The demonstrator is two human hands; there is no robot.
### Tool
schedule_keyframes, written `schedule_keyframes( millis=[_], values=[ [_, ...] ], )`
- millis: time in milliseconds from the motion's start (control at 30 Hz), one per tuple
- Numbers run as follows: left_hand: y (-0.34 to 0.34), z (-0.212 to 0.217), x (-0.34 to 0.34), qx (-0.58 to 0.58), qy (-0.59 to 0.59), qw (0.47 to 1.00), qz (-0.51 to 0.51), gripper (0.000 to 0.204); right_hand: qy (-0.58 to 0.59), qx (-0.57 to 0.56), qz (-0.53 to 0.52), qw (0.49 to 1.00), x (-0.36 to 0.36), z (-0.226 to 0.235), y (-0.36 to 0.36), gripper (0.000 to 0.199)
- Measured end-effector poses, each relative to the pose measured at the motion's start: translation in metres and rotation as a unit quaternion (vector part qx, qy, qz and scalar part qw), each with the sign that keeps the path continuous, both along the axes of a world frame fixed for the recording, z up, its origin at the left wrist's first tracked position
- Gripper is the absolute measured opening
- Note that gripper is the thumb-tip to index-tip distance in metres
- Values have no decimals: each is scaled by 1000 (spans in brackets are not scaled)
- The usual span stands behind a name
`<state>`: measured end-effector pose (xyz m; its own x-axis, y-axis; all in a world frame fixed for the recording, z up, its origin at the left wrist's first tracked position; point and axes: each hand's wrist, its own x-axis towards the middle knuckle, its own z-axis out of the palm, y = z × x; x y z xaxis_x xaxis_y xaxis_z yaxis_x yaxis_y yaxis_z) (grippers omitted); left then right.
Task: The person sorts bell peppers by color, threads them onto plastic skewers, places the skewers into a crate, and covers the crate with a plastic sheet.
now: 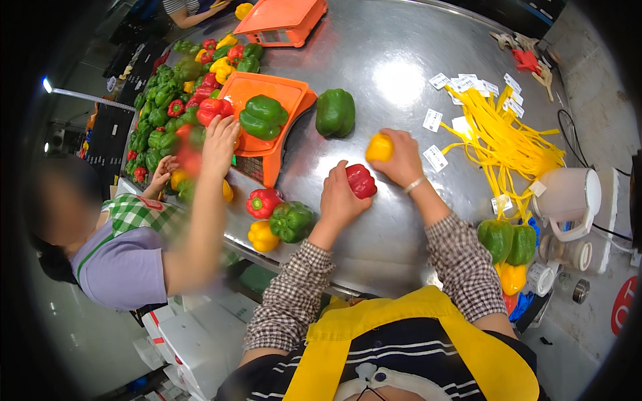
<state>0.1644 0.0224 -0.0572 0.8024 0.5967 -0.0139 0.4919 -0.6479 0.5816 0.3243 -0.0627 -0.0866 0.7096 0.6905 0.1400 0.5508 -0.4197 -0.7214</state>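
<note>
My left hand [342, 197] is closed around a red bell pepper [361, 181] over the steel table [394, 227]. A yellow bell pepper [380, 148] is gripped in my right hand [401, 159], a little farther off and to the right. Beyond them a green bell pepper [335, 113] rests on the table. Left of my left forearm sit a red pepper [263, 203], a yellow pepper [263, 236] and a green pepper [292, 221], close together. Another green pepper [263, 117] lies on the pan of an orange scale [294, 93].
A co-worker [127, 254] at the left reaches over a heap of mixed peppers [160, 107]. A second orange scale [281, 20] stands at the back. On the right lie yellow tag straps [498, 134], a white jug [568, 194] and several bagged peppers [508, 244] at the table's edge.
</note>
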Motion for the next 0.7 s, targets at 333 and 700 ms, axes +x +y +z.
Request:
schedule_keyframes(
  millis=[333,700],
  values=[
    [-57,36,19,110,69,932,-339,78,-99,-42,-39,993,-52,22,-143,65],
    [82,-11,90,172,-65,982,50,96,-114,-30,-50,992,28,54,-134,29]
  ],
)
